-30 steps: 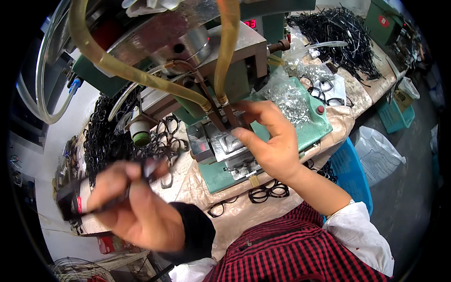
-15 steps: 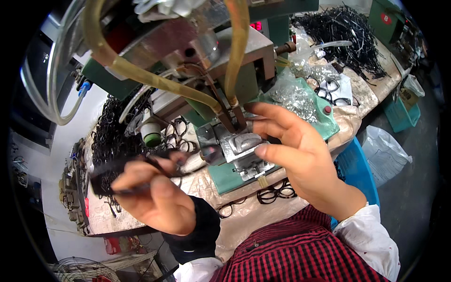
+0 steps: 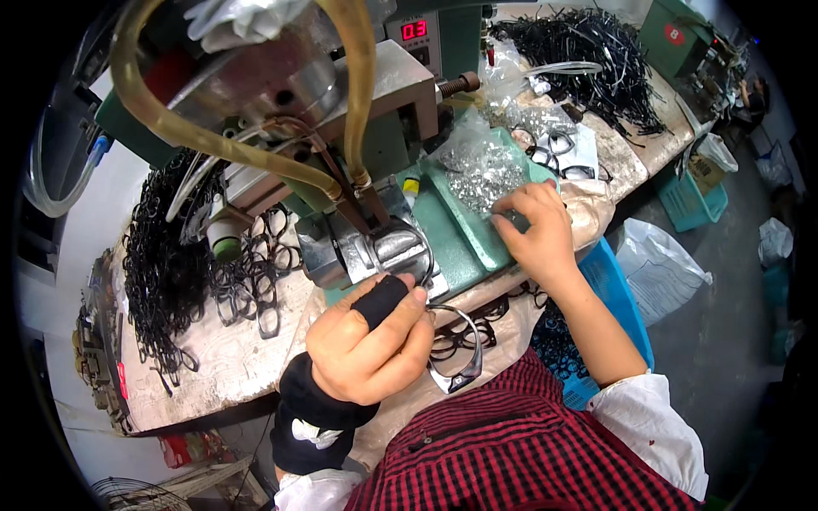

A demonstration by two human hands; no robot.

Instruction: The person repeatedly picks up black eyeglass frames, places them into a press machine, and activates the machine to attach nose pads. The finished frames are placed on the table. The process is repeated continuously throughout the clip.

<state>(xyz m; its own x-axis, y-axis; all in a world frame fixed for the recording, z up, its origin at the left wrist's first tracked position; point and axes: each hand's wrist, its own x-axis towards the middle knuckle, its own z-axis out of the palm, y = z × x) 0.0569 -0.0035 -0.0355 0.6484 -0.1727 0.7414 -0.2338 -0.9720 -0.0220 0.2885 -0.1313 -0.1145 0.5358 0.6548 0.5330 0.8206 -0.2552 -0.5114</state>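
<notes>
Fingers of the left hand (image 3: 371,345) now pinch a glasses frame (image 3: 465,376) at the metal block (image 3: 399,245); the right hand (image 3: 538,240), half-curled, has reached the right edge of the tray (image 3: 466,232), hold unclear.

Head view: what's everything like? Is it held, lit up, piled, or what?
Eyeglass frame, held, one rim at the metal block
Left hand, closed on the frame
Right hand, fingers curled at the silvery metal parts; grip unclear
Silvery metal parts, piled up
Digital display, lit red
Blue basket, holding dark pieces
Black strips, heaped
</notes>
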